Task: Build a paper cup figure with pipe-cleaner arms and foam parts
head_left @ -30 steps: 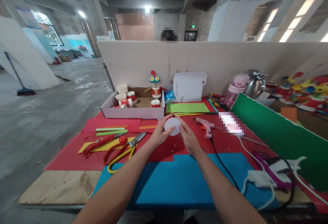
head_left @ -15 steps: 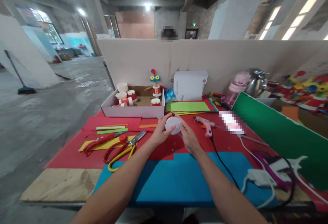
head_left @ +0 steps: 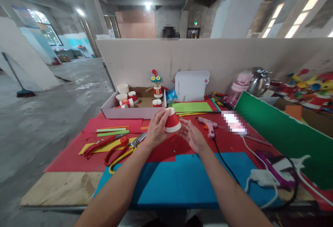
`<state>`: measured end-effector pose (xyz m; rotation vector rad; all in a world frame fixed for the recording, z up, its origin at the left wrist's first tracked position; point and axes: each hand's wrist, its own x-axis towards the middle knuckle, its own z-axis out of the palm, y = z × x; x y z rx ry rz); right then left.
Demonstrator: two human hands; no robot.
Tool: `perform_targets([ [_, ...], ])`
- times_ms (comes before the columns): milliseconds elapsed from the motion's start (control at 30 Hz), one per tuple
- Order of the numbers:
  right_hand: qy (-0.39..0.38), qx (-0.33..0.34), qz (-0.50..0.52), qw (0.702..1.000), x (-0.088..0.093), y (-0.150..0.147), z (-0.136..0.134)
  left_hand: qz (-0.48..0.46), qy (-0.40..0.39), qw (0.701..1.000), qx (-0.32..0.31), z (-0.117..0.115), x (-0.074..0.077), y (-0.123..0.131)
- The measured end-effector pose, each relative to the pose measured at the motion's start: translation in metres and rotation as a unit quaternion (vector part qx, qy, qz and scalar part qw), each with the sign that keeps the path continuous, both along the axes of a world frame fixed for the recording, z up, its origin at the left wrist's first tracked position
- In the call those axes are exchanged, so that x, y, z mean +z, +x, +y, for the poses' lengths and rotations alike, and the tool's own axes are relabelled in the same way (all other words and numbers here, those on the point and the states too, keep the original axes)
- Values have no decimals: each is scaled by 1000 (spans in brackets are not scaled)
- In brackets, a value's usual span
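Note:
A white paper cup with a red paper band is tilted, bottom end up, above the red sheet. My left hand is closed around its left side, thumb across the top. Close by the cup's right edge, my right hand has its fingers apart; whether a fingertip touches the rim I cannot tell. A pink glue gun lies on the right with its black cord. Left of my hands are yellow-and-red-handled scissors, red-handled pliers and a small red paper roll.
Behind, a shallow box holds several cups and a cup figure. Green paper sheets lie beside it. A green panel, a power strip and loose cables border the right. Blue paper covers the front edge.
The cup has turned from showing its round white end to showing its red side. My right hand has let go and opened, while my left hand keeps hold.

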<state>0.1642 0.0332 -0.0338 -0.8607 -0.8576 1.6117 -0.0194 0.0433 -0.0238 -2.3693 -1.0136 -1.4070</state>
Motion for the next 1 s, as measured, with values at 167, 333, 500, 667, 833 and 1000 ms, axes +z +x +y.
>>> perform_targets([
  [167,-63,84,83,991,6,-3,-4,72,66,995,11,-4,-1,2],
  [333,-58,64,97,992,8,0,-4,79,87,993,-2,-5,-2,5],
  [500,-50,46,76,995,9,-2,-4,71,90,993,-2,-5,-1,6],
  [667,-20,-6,-146,989,16,7,-6,58,83,995,6,-4,-3,4],
  [833,87,-106,-559,818,22,67,-3,49,58,997,12,-1,-6,3],
  [1000,23,-133,-698,704,9,110,6,40,69,997,16,1,-4,2],
])
